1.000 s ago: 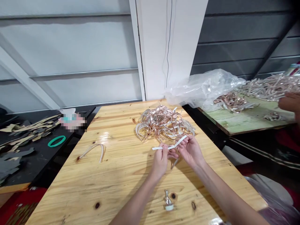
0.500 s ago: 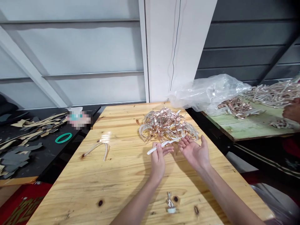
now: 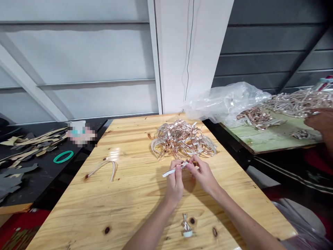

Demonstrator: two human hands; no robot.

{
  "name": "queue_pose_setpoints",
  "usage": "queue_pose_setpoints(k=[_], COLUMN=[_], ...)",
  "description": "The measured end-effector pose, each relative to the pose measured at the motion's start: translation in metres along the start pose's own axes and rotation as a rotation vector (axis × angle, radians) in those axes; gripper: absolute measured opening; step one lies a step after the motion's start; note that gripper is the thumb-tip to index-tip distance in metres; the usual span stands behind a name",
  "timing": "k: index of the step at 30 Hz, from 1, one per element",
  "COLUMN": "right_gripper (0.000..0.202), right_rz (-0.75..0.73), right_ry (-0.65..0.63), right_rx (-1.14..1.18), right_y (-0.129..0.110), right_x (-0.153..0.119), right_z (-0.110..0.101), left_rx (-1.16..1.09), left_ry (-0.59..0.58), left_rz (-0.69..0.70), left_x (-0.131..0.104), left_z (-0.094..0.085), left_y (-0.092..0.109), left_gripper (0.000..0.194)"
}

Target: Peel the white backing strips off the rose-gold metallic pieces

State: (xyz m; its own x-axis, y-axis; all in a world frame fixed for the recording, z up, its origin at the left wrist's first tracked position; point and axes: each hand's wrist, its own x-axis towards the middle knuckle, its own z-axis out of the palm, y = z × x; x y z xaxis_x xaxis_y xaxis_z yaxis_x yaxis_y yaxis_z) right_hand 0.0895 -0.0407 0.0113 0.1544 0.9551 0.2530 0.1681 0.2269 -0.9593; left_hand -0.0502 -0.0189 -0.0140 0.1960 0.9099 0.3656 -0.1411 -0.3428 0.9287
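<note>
Holding pale strip (image 3: 169,172) in left fingers (image 3: 178,171), pinching it farther along with right fingers (image 3: 193,169), above surface (image 3: 130,215), near tangled pile (image 3: 179,137). Could crease if pulled hard, slip if pinched loosely, snag if dropped into tangle. Can't read any writing; too small on container (image 3: 324,84).

My own body, head view. My left hand (image 3: 174,182) and right hand (image 3: 204,173): both bare, slim, with slender fingers and narrow wrists. Left forearm (image 3: 153,222) and right forearm (image 3: 239,215): uncovered as far as the frame shows, smooth in outline, slender near the wrist and gradually broader toward the lower edge. Fingernail detail: too small to read.
</note>
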Motion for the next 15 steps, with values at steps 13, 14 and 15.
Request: queue_pose_setpoints(k=[13, 14, 15], right_gripper=[0.035, 0.037, 0.037], right_rz=[-0.081, -0.06, -0.034], right_ry=[-0.129, -0.132, -0.127], right_rx=[0.05, 0.086, 0.126], right_y=[0.0006, 0.0006, 0.0004], right_x=[-0.0043, -0.005, -0.0055], right_z=[0.0011, 0.0024, 0.0037], left_rx=[-0.012, 0.003, 0.013], left_ry=[-0.2, -0.205, -0.204], left_rz=[-0.118, -0.121, -0.12], left_x=[0.0086, 0.0094, 0.0098], left_z=[-0.0001, 0.0005, 0.001], left_y=[0.0025, 0.0035, 0.0043], left_gripper=[0.037, 0.039, 0.041])
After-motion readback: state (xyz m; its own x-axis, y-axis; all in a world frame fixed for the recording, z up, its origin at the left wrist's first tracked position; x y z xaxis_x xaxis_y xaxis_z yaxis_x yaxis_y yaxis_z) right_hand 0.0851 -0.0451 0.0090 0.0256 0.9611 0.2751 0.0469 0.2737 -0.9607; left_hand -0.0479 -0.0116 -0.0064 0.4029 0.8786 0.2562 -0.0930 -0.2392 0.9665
